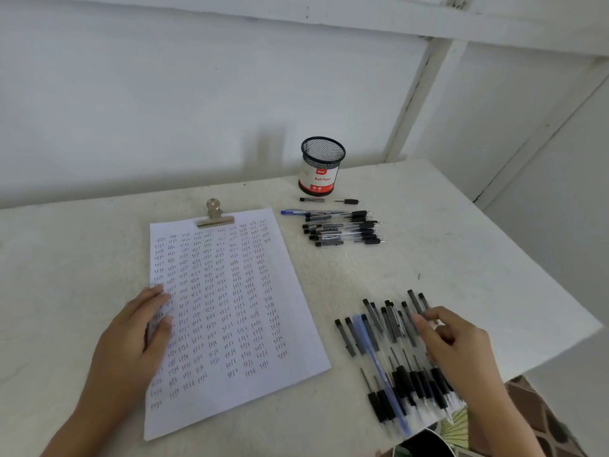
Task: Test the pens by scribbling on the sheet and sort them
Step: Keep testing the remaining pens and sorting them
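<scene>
- White walls (164, 94) are seen behind a pale bench (428, 265).
- A sheet (250, 374), filled with rows of small scribbles, is laid at the middle of the bench and is held at its far edge by a metal bulldog clip (215, 216).
- The left hand (131, 344) is laid flat on the sheet's left edge, fingers straight.
- A loose pile of pens (379, 341) is spread near the bench's near right corner.
- The right hand (461, 351) is held over this pile with bent fingers touching the pens; whether one is gripped cannot be told through the blur.
- A tidy row of pens (342, 229) is laid right of the sheet's far corner.
- A mesh pen cup (322, 166) is stood upright toward the far edge, beyond that row.
</scene>
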